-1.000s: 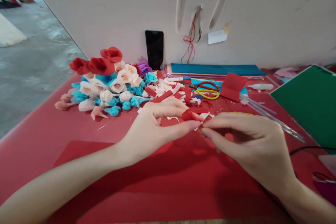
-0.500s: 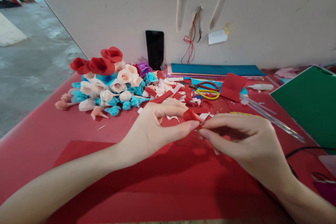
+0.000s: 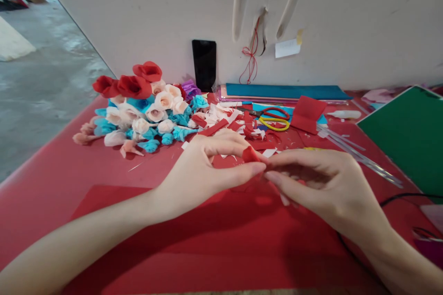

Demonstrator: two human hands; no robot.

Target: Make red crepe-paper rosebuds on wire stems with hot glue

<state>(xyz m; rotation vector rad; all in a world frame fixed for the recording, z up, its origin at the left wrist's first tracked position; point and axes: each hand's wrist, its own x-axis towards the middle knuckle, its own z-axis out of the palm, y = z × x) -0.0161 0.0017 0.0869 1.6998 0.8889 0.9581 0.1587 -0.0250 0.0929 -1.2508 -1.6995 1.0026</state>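
Note:
A small piece of red paper [image 3: 249,154] is pinched between the thumb and fingers of my left hand [image 3: 207,168], its top edge showing above the thumb. My right hand [image 3: 318,184] meets it at the fingertips, with thumb and forefinger pressed together at the lower end of the paper. What lies between those right fingertips is mostly hidden. Beneath both hands a large red paper sheet [image 3: 194,244] lies flat on the table. Just behind them are red and white paper scraps [image 3: 224,122] and scissors [image 3: 275,119] with red and yellow handles.
Paper flowers [image 3: 148,113] in red, white, blue and pink are heaped at the left. A phone [image 3: 204,65] leans against the wall. Folded red paper [image 3: 308,114], clear glue sticks [image 3: 363,159], a white bottle [image 3: 344,114] and a green board [image 3: 408,138] sit to the right.
My fingertips have shifted slightly around the red paper, and less of it shows above my left thumb. Everything else on the table stays where it was.

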